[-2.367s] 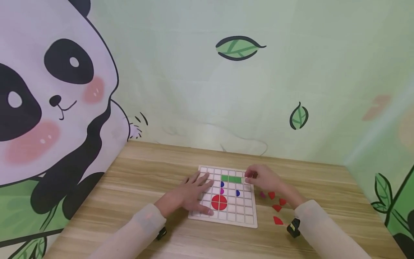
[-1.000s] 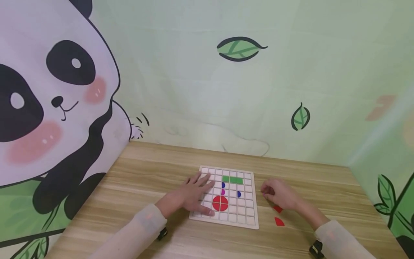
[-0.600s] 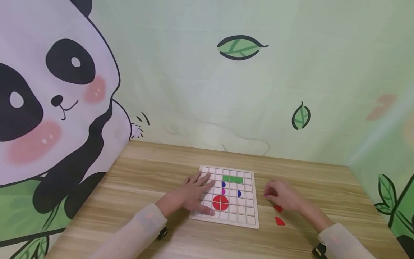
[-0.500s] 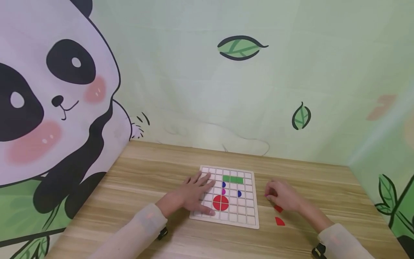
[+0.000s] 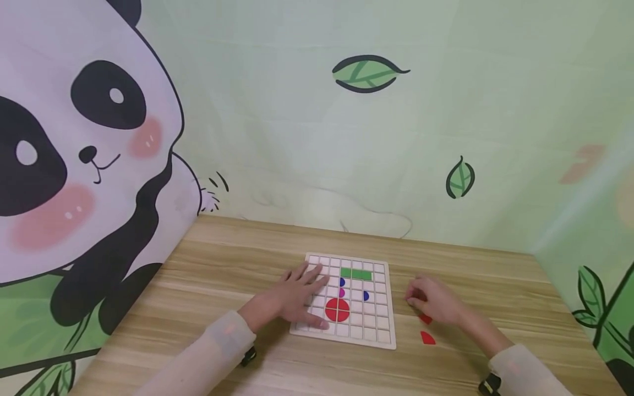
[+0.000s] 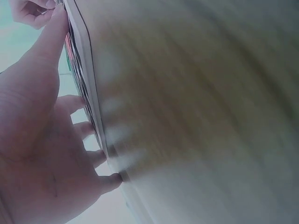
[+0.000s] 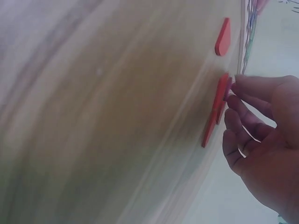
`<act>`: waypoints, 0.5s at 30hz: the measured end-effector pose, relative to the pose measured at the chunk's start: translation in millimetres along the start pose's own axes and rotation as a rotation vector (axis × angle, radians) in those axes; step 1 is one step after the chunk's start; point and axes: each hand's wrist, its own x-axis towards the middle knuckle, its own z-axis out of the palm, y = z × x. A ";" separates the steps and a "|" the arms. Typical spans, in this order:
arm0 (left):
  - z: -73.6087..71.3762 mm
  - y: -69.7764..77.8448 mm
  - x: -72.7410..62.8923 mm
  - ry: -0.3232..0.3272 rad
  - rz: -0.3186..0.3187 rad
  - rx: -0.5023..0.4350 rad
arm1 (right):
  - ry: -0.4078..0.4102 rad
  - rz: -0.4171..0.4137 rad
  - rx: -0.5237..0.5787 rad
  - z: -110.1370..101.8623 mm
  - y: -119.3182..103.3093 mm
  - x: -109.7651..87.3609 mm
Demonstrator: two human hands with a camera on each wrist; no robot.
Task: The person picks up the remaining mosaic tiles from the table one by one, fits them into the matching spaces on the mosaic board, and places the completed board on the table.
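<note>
My left hand [image 5: 299, 294] rests with spread, straight fingers on the left side of a white gridded board [image 5: 369, 333]. In the left wrist view its fingertips [image 6: 112, 183] touch the board's edge. Set in the board are green pieces [image 5: 355, 274], a red disc of quarter pieces [image 5: 337, 310], two blue half-round pieces [image 5: 366, 296] and a magenta half-round piece [image 5: 342, 293]. Right of the board, my right hand [image 5: 433, 300] pinches a small magenta piece [image 7: 228, 87] between thumb and index finger, low over the table. The fingers mostly cover this piece in the head view.
Loose red quarter pieces lie around my right hand; one red piece [image 5: 428, 338] is nearest me, others [image 7: 212, 123] sit under the fingers. The wooden table [image 5: 238, 253] meets a green cloth backdrop [image 5: 277, 137] with a printed panda and leaves.
My right hand has drawn back from the board's upper right to the loose pieces and taken hold of the magenta one. My left hand has stayed on the board.
</note>
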 end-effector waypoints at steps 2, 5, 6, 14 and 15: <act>0.6 0.0 0.1 -0.001 -0.002 0.002 | 0.002 0.005 -0.008 -1.3 0.4 -3.1; 1.0 -0.1 0.6 -0.002 -0.004 0.007 | 0.001 0.018 -0.020 -2.9 0.3 -6.9; 1.0 0.0 0.7 -0.002 -0.004 0.008 | 0.000 0.022 -0.022 -3.0 0.3 -7.7; 0.6 0.1 0.6 0.003 0.003 0.008 | -0.006 0.047 -0.027 -1.9 2.1 -8.7; 0.5 0.1 0.6 0.003 0.004 0.007 | -0.007 0.049 -0.027 -1.8 2.3 -8.5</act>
